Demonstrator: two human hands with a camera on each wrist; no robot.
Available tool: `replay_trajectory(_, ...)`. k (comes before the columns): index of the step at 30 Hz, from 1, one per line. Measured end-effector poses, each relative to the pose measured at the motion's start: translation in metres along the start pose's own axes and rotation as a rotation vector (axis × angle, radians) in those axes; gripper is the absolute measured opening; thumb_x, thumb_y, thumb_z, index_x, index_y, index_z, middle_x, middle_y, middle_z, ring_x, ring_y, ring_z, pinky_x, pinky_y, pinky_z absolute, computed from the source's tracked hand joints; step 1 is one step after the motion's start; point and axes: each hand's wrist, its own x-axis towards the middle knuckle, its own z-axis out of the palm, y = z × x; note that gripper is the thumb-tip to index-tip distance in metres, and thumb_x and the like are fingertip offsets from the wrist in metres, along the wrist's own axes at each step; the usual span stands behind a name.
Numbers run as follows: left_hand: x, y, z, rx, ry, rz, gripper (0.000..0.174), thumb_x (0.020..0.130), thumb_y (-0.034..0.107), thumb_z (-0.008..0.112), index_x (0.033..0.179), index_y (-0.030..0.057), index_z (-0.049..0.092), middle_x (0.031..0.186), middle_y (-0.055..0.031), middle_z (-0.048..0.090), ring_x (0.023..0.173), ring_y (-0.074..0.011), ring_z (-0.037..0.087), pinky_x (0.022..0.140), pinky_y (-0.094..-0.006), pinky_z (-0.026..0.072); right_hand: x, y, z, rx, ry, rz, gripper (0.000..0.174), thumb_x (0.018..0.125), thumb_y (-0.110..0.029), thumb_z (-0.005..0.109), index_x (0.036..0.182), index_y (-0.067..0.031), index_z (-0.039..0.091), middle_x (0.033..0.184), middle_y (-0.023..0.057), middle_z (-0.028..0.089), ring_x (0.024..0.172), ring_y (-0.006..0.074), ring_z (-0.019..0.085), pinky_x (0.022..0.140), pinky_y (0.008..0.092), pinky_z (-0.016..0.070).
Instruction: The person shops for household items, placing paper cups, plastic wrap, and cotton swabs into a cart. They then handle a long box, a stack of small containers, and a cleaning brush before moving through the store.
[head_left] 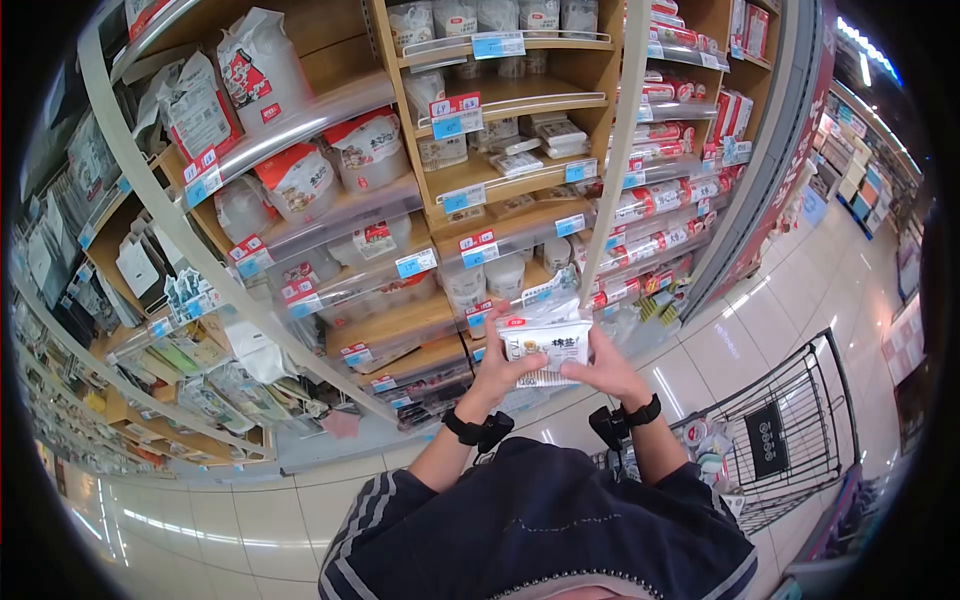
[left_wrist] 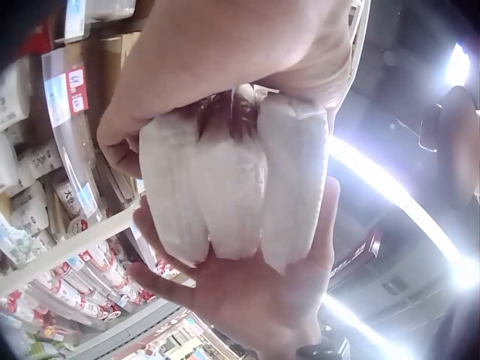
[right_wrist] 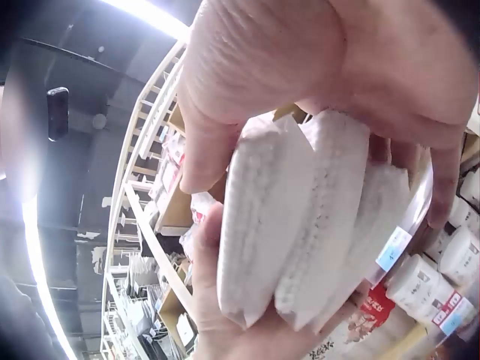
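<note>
Both hands hold a white pack of cotton swabs in front of the chest, its printed face turned up towards the head camera. The left hand grips one side, its thumb lying across the front. On the opposite side the right hand grips the pack, with its thumb at the lower corner. Seen from underneath in the left wrist view, the swab pack shows three white bundles side by side in clear wrap. The bundles' bumpy edges show in the right wrist view.
Shelves of packaged goods with price tags stand ahead. Red and white rolls fill the shelves to the right. A wire shopping cart holding some goods stands at the right, on a tiled floor.
</note>
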Motion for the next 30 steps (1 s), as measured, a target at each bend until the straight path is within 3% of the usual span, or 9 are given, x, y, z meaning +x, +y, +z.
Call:
replay_trajectory(5, 0.006, 0.008, -0.009, 0.046, -0.019, -0.032, 0.102, 0.071, 0.005, 0.08, 0.144, 0.0113, 0.009, 0.128, -0.0147, 0.043, 0.12, -0.0255, 0.048, 0.101, -0.0377, 0.0417, 0.009, 0.017, 0.014, 0.109, -0.085, 0.096, 0.076, 0.08, -0.009, 0.075, 0.141, -0.0009, 0.03, 0.131, 0.0099, 0.05, 0.12, 0.018, 0.05, 0.1, 0.0336, 0.0428)
replay_trajectory(9, 0.037, 0.016, -0.019, 0.205, -0.038, 0.162, 0.105, 0.073, 0.007, 0.08, 0.144, 0.0095, 0.003, 0.124, -0.0159, 0.046, 0.115, -0.0246, 0.051, 0.099, -0.0373, 0.0425, 0.041, 0.004, 0.01, 0.223, -0.08, 0.107, 0.068, 0.08, -0.001, 0.071, 0.139, -0.0047, 0.037, 0.13, 0.0069, 0.054, 0.116, 0.0158, 0.053, 0.095, 0.0316, 0.0469)
replay_trajectory(13, 0.072, 0.065, -0.03, 0.355, -0.122, 0.124, 0.114, 0.072, 0.017, 0.084, 0.143, 0.0062, -0.004, 0.128, -0.0215, 0.045, 0.118, -0.026, 0.05, 0.101, -0.0368, 0.0412, 0.083, -0.031, 0.001, 0.078, -0.199, 0.172, 0.064, 0.079, -0.004, 0.074, 0.136, -0.0033, 0.045, 0.128, 0.0076, 0.056, 0.116, 0.0157, 0.053, 0.095, 0.0306, 0.0457)
replay_trajectory(16, 0.08, 0.093, -0.044, 0.503, -0.087, 0.044, 0.117, 0.07, 0.019, 0.086, 0.142, 0.0026, -0.004, 0.129, -0.0223, 0.044, 0.12, -0.0265, 0.048, 0.102, -0.0357, 0.0399, 0.107, -0.046, 0.011, 0.009, -0.226, 0.08, 0.065, 0.078, -0.006, 0.075, 0.136, -0.0029, 0.045, 0.128, 0.0074, 0.056, 0.116, 0.0167, 0.053, 0.097, 0.0308, 0.0441)
replay_trajectory(17, 0.081, 0.099, -0.05, 0.445, -0.085, -0.009, 0.122, 0.068, 0.018, 0.087, 0.144, -0.0007, -0.007, 0.133, -0.0219, 0.043, 0.123, -0.0273, 0.046, 0.104, -0.0358, 0.0382, 0.115, -0.045, 0.015, 0.075, -0.223, 0.119, 0.067, 0.077, -0.006, 0.076, 0.136, -0.0027, 0.045, 0.129, 0.0072, 0.056, 0.116, 0.0174, 0.053, 0.099, 0.031, 0.0425)
replay_trajectory(20, 0.077, 0.106, -0.055, 0.302, -0.021, 0.097, 0.122, 0.07, 0.006, 0.083, 0.149, 0.0082, -0.01, 0.143, -0.0196, 0.033, 0.128, -0.0278, 0.042, 0.105, -0.0365, 0.0373, 0.133, -0.046, 0.03, 0.035, -0.223, 0.089, 0.069, 0.075, -0.005, 0.077, 0.136, -0.0027, 0.044, 0.129, 0.0072, 0.056, 0.117, 0.0174, 0.053, 0.099, 0.031, 0.0423)
replay_trajectory(23, 0.088, 0.097, -0.062, 0.245, 0.077, 0.279, 0.125, 0.07, 0.015, 0.085, 0.149, 0.0069, -0.012, 0.148, -0.023, 0.022, 0.128, -0.0287, 0.041, 0.105, -0.0373, 0.0375, 0.154, -0.039, 0.04, 0.053, -0.238, -0.002, 0.07, 0.074, -0.004, 0.077, 0.136, -0.0028, 0.044, 0.13, 0.0072, 0.055, 0.118, 0.0172, 0.053, 0.099, 0.0311, 0.042)
replay_trajectory(27, 0.096, 0.11, -0.069, 0.103, 0.045, 0.213, 0.116, 0.078, 0.015, 0.078, 0.15, 0.0103, -0.013, 0.153, -0.026, 0.01, 0.137, -0.0317, 0.028, 0.107, -0.0404, 0.0343, 0.17, -0.039, 0.042, 0.042, -0.206, -0.004, 0.067, 0.073, -0.003, 0.077, 0.133, -0.0019, 0.047, 0.126, 0.0069, 0.058, 0.115, 0.0173, 0.054, 0.098, 0.0317, 0.0434)
replay_trajectory(30, 0.092, 0.091, -0.1, 0.406, 0.201, 0.312, 0.112, 0.081, 0.02, 0.076, 0.15, 0.0106, -0.012, 0.153, -0.025, 0.011, 0.138, -0.0319, 0.026, 0.109, -0.0412, 0.0306, 0.199, -0.042, 0.018, -0.068, -0.002, -0.081, 0.066, 0.072, -0.004, 0.079, 0.13, -0.0014, 0.048, 0.122, 0.0074, 0.06, 0.112, 0.0177, 0.056, 0.096, 0.0323, 0.0448)
